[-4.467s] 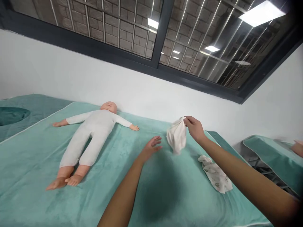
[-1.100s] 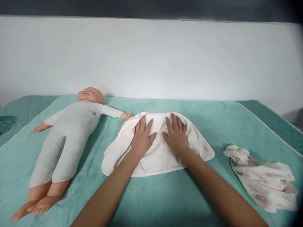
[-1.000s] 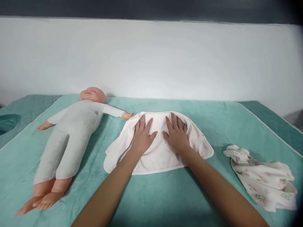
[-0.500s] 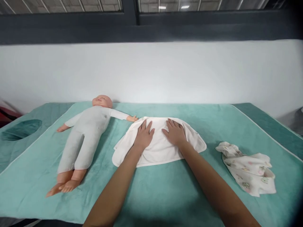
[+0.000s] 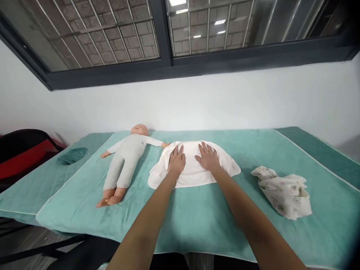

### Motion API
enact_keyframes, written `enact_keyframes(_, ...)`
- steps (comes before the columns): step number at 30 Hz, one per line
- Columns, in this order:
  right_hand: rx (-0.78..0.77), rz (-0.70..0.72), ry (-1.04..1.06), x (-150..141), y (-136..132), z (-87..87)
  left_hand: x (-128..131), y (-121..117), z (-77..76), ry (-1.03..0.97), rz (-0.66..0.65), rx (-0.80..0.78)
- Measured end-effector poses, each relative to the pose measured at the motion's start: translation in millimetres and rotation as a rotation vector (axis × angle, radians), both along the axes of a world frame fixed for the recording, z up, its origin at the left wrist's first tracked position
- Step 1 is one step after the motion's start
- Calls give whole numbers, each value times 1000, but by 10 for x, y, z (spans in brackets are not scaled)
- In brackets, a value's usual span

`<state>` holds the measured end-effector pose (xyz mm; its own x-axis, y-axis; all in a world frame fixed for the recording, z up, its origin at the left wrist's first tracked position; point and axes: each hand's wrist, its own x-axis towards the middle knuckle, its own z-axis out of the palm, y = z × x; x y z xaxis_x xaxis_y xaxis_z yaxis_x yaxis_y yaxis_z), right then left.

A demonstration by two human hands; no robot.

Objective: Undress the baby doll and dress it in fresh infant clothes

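A white cloth with a stitched edge (image 5: 191,176) lies spread on the green bed, its outline roughly a half-oval; whether it is a garment or a blanket I cannot tell. My left hand (image 5: 177,161) rests palm down on its left half, fingers stretched out. On the right half, my right hand (image 5: 208,157) lies flat with fingers spread. Left of the cloth a baby doll (image 5: 128,153) in a pale bodysuit lies on its back, one outstretched hand at the cloth's upper left corner. A crumpled white printed cloth (image 5: 288,193) sits to the right, apart from my hands.
The padded green bed cover (image 5: 225,221) runs up to a white wall (image 5: 197,101). A face hole (image 5: 72,155) is at the bed's left end. Beyond it stands a black and red chair (image 5: 26,153). Above is a dark-framed window (image 5: 165,33) with metal bars.
My view has tilted up and drawn back, showing more window, the chair and the bed's front edge. Both hands stay flat on the white cloth; the doll and printed cloth have not visibly moved.
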<state>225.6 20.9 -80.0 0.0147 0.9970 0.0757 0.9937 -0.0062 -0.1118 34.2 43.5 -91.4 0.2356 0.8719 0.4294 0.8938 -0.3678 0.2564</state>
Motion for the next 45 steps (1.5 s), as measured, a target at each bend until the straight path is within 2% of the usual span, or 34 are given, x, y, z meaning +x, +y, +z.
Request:
enact_keyframes(6,-26,11,62,24,48,-16,-4,113,-67,26,0,-194)
enact_keyframes(12,121,50,-34,-30,-76,49,-1,179,-96,32,1,-262)
enact_keyframes(15,174,128,-97,-99,-169,126,3,159,-88,33,-2,-275)
enact_keyframes(19,175,288,-175,-175,-211,179,-15,75,-88,44,-4,-261)
enact_keyframes(23,156,357,-217,-233,-226,177,-61,-56,-102,64,-12,-235)
enact_keyframes(27,152,366,-241,-279,-274,179,-111,-184,-105,78,-25,-195)
enact_keyframes(32,170,288,-215,-277,-363,194,-181,-354,-66,94,-89,-145)
enact_keyframes(36,210,211,-145,-225,-618,171,-307,-655,-24,99,-183,-137)
enact_keyframes(41,225,234,-43,47,-1251,72,-554,-1198,15,90,-472,-147)
enact_keyframes(43,257,287,40,203,-1492,37,-609,-1338,28,79,-512,-153)
enact_keyframes(45,271,333,91,328,-1654,19,-617,-1402,34,37,-487,-140)
